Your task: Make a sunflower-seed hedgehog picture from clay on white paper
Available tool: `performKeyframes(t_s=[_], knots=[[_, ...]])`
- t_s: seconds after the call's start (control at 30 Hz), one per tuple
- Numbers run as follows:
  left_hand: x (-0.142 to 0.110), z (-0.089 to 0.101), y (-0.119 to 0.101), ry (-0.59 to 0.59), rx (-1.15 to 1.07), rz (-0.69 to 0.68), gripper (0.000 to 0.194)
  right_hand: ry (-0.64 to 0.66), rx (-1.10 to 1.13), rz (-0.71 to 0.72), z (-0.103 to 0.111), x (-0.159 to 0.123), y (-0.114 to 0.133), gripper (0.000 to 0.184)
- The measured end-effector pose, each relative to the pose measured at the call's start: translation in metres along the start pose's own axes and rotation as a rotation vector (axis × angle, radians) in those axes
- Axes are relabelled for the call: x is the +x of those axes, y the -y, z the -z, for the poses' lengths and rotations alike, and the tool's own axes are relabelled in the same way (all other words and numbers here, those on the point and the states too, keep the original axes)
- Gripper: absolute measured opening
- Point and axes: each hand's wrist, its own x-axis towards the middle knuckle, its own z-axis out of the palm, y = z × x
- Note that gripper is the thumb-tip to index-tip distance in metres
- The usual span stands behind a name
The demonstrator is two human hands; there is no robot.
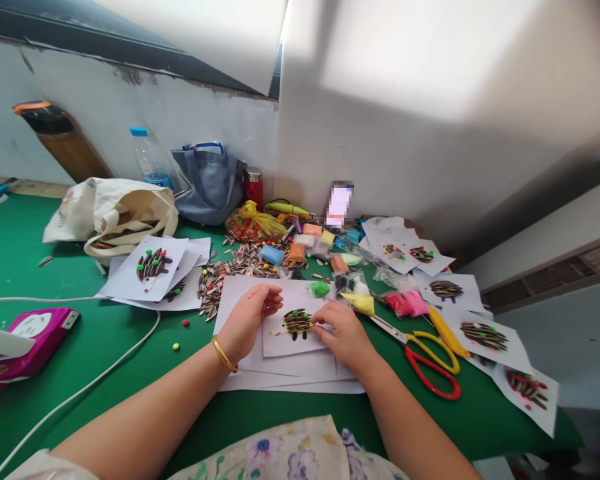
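Observation:
On a stack of white paper [290,381] lies a small white card [280,349] with a hedgehog picture [297,323] made of striped sunflower seeds, green dots, a yellow outline and dark feet. My left hand [253,319], a gold bangle at its wrist, hovers over the card's left side, fingers loosely curved and nothing seen in them. At the hedgehog's right edge, my right hand [344,337] has its thumb and fingertips pinched together. Whatever is between those fingertips is too small to make out. A yellow clay packet [363,304] and a green clay lump [319,288] lie just beyond the hands.
Scissors [407,340] with red and yellow handles and a yellow cutter [447,333] lie right. Loose sunflower seeds [235,267] and several clay packets [297,252] spread behind. Finished hedgehog cards [147,267] flank both sides. A white cable [115,363] crosses the left near a magenta device [35,340].

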Motion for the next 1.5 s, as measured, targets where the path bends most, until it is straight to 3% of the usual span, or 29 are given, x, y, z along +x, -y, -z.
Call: performKeyframes(t_s=[1.5], knots=[[0.0012, 0.0016, 0.0037, 0.019, 0.033, 0.028, 0.032, 0.022, -0.079, -0.017, -0.0044, -0.0006, -0.0036, 0.006]])
